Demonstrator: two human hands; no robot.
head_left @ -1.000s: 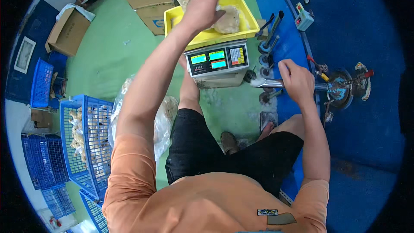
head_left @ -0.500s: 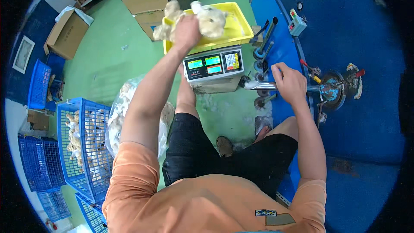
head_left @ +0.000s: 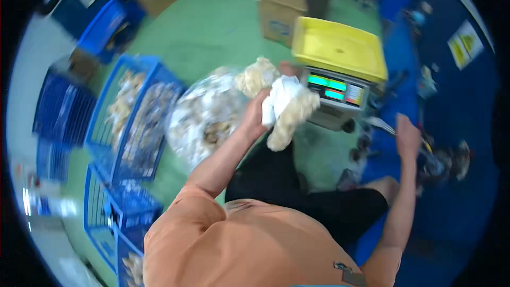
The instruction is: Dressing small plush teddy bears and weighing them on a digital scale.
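Note:
My left hand [head_left: 258,109] is closed on a cream plush toy [head_left: 291,119] with a white middle, held above my left thigh. The toy is blurred, so its face and exact shape do not show. Out to the right, my right hand [head_left: 408,137] wraps round a shiny metal pipe [head_left: 383,126] that juts from the blue machine. Just beyond the toy stands a digital scale [head_left: 336,86] with lit displays, carrying a yellow tray [head_left: 340,48]. A clear plastic bag [head_left: 199,117] full of plush pieces lies left of my left forearm.
Blue crates [head_left: 125,122] with plush toys stand at the left, and more crates [head_left: 66,101] are behind them. An open cardboard box [head_left: 281,13] sits beyond the scale. The dark blue machine wall [head_left: 451,106] rises along the right side.
My left hand has lifted the plush toy out of the yellow tray and brought it toward my body. The view has swung left. My right hand stays on the pipe.

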